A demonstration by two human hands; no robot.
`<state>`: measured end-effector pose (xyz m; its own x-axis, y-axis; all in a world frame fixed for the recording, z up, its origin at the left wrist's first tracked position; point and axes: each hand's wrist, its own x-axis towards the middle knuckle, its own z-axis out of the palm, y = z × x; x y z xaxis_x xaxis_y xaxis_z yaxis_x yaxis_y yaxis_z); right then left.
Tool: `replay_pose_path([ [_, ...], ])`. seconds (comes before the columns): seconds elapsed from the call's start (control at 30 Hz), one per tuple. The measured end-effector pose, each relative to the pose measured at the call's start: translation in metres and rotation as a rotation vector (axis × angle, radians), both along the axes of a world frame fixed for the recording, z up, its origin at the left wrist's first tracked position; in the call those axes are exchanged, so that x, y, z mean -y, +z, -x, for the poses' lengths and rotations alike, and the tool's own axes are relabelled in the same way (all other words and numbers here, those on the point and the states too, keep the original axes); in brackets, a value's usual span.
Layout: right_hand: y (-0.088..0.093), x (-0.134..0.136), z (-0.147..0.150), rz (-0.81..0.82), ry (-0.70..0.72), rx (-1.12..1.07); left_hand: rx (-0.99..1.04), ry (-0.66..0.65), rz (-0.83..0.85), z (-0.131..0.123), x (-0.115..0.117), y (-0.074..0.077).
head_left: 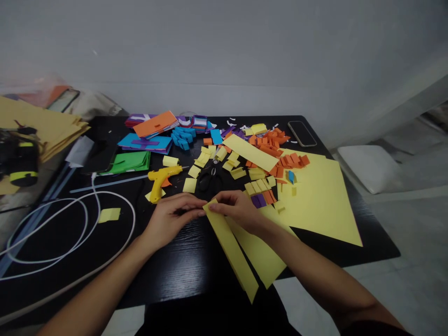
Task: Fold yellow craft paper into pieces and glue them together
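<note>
A long folded strip of yellow paper [231, 249] slants from my fingers down over the table's front edge. My right hand [238, 210] pinches its upper end between thumb and fingers. My left hand [178, 214] closes its fingertips on the same end from the left side. Under my right wrist lies a wider yellow sheet [268, 247]. Just beyond my hands sit black-handled scissors [210, 178], and a yellow glue gun [161, 181] rests to their left. Small folded yellow pieces [257, 186] are scattered around.
Large yellow sheets [322, 196] cover the table's right side, near a phone [301, 134]. Orange folded pieces [276, 140] heap at the back. Blue [140, 142] and green paper bundles [130, 162] lie back left. A white cable [86, 193] loops across the left.
</note>
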<state>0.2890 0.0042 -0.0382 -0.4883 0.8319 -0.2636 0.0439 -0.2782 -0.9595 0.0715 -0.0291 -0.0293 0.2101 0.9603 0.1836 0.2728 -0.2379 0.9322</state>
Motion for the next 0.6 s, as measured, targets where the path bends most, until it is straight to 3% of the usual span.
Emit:
replay_pose_path([
  [0.6,-0.0001,0.0009,0.0009,-0.042,-0.001,0.033,-0.023,-0.027,-0.021,-0.0001,0.0004,0.0008],
])
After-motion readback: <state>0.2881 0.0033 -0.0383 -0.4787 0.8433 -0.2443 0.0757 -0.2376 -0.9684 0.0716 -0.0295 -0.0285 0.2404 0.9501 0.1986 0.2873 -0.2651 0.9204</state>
